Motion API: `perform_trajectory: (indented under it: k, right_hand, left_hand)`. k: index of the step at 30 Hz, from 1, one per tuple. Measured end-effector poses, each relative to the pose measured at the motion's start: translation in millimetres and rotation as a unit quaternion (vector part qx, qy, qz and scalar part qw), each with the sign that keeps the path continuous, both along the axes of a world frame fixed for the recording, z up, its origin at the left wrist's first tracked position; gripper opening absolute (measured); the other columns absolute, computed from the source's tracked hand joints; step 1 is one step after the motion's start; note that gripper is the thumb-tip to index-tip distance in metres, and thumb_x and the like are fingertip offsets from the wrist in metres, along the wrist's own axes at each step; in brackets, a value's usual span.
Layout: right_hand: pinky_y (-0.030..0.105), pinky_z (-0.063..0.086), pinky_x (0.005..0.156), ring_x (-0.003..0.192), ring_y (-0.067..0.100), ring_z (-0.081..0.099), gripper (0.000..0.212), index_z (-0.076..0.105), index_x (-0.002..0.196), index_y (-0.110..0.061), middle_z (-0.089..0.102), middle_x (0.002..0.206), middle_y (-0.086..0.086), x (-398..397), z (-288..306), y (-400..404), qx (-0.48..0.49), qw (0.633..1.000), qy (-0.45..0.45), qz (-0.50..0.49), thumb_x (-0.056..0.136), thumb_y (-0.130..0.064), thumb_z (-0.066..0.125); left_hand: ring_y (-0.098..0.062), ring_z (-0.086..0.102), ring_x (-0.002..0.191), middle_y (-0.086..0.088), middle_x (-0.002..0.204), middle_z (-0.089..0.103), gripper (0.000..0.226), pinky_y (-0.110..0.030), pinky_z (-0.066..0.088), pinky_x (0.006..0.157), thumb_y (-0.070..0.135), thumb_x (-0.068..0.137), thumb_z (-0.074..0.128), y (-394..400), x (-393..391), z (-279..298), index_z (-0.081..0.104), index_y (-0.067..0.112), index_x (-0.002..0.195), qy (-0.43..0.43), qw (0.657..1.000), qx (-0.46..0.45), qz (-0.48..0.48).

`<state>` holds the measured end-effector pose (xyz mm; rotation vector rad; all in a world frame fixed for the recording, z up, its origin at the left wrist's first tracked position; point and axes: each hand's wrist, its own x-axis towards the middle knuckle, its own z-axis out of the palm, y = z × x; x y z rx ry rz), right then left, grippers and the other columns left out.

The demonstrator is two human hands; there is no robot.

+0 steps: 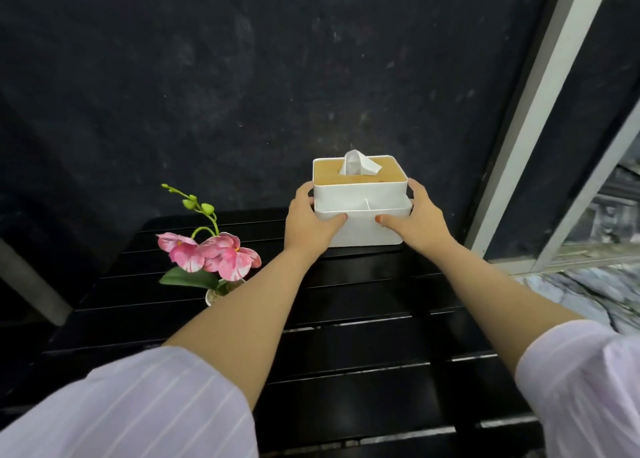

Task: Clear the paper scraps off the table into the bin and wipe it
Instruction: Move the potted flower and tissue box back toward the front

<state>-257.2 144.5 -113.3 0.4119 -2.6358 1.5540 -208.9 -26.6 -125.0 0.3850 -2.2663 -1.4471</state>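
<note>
Gripping the white tissue box from both sides, the left hand and the right hand have their fingers curled round its side walls, with each thumb laid flat across the near face. The box sits at the far end of the black slatted table, close to the far edge, just beyond the fingertips. No paper scraps and no bin show in this head view; only a tissue sticks up from the wooden lid, beyond the thumbs.

I judge the box light and stiff, a hard plastic shell with smooth walls that could slip under a loose hold. The two-sided clamp low on the walls seems the sound place to take it, since the lid may lift off and the front tray lip is thin. The tissue itself is soft and will tear if pulled sharply.

Left of the left hand stands a potted pink flower, near the forearm and easily knocked. Beyond the fingertips the table ends against a dark wall; right of the right hand the edge drops beside a pale window frame. Open slats lie on the wrist side.
</note>
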Motion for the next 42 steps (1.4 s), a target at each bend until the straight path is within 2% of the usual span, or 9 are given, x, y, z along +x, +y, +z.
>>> perform_trajectory:
  k: [7,10,16,21,24,26,32,38,42]
  right_hand:
    - [0.036,0.045,0.092,0.115,0.023,0.052,0.080,0.029,0.136,-0.020,0.053,0.131,0.006,32,5,10,-0.010,0.999,-0.008,-0.030,0.071,-0.024,0.076]
    - [0.033,0.043,0.089,0.112,0.024,0.054,0.079,0.031,0.135,-0.020,0.056,0.128,0.008,58,12,15,-0.018,0.999,-0.018,-0.035,0.071,-0.021,0.076]
    - [0.040,0.046,0.096,0.116,0.026,0.053,0.082,0.028,0.135,-0.019,0.054,0.129,0.009,111,21,21,-0.013,0.998,-0.043,-0.047,0.070,-0.022,0.077]
    - [0.028,0.044,0.080,0.098,0.015,0.054,0.078,0.031,0.131,-0.021,0.059,0.116,0.002,159,26,25,-0.034,0.998,-0.031,-0.045,0.069,-0.018,0.077]
    - [0.023,0.041,0.076,0.097,0.011,0.053,0.073,0.036,0.128,-0.027,0.057,0.108,-0.007,183,27,28,-0.043,0.998,-0.016,-0.039,0.067,-0.017,0.076]
    - [0.024,0.043,0.078,0.101,0.012,0.054,0.071,0.037,0.125,-0.030,0.056,0.109,-0.009,198,26,28,-0.041,0.998,-0.016,-0.042,0.066,-0.019,0.076]
    - [0.026,0.045,0.080,0.099,0.010,0.052,0.074,0.036,0.126,-0.029,0.053,0.109,-0.009,234,26,30,-0.037,0.997,-0.023,-0.063,0.065,-0.020,0.077]
    - [0.030,0.048,0.083,0.095,0.007,0.047,0.079,0.032,0.129,-0.026,0.051,0.109,-0.006,256,29,30,-0.014,0.996,-0.039,-0.074,0.066,-0.025,0.079]
    - [0.032,0.049,0.085,0.095,0.006,0.047,0.076,0.032,0.128,-0.026,0.054,0.112,-0.005,264,34,33,-0.008,0.997,-0.040,-0.061,0.068,-0.022,0.078]
  left_hand:
    - [-0.020,0.053,0.112,-0.004,0.128,0.051,0.076,-0.036,0.050,0.090,0.021,0.070,0.077,8,27,3,0.036,0.027,0.133,0.005,1.000,0.026,-0.013]
    - [-0.018,0.055,0.108,-0.004,0.127,0.052,0.075,-0.028,0.047,0.081,0.018,0.069,0.077,14,47,6,0.038,0.027,0.132,0.011,0.999,0.039,-0.021]
    - [-0.017,0.057,0.104,0.000,0.124,0.052,0.075,-0.025,0.047,0.077,0.017,0.068,0.077,20,96,10,0.038,0.030,0.131,0.004,0.998,0.053,-0.044]
    - [-0.014,0.059,0.099,0.005,0.116,0.055,0.072,-0.027,0.050,0.080,0.014,0.068,0.077,24,138,13,0.040,0.035,0.125,0.008,0.996,0.062,-0.062]
    - [-0.015,0.058,0.102,0.006,0.116,0.054,0.073,-0.032,0.052,0.086,0.015,0.066,0.078,24,159,14,0.037,0.041,0.121,-0.002,0.995,0.065,-0.073]
    - [-0.016,0.058,0.102,0.006,0.118,0.054,0.073,-0.034,0.052,0.088,0.013,0.066,0.079,24,172,15,0.036,0.043,0.117,-0.010,0.994,0.071,-0.078]
    - [-0.003,0.056,0.094,0.013,0.112,0.051,0.073,-0.017,0.046,0.071,0.011,0.068,0.079,26,208,23,0.038,0.034,0.124,-0.020,0.992,0.075,-0.094]
    - [-0.002,0.055,0.095,0.019,0.109,0.050,0.072,-0.015,0.043,0.069,0.014,0.069,0.078,27,233,28,0.037,0.036,0.124,-0.035,0.992,0.069,-0.100]
    - [-0.001,0.054,0.094,0.012,0.114,0.052,0.074,-0.015,0.042,0.069,0.016,0.071,0.077,23,237,33,0.035,0.032,0.130,-0.057,0.991,0.054,-0.112]
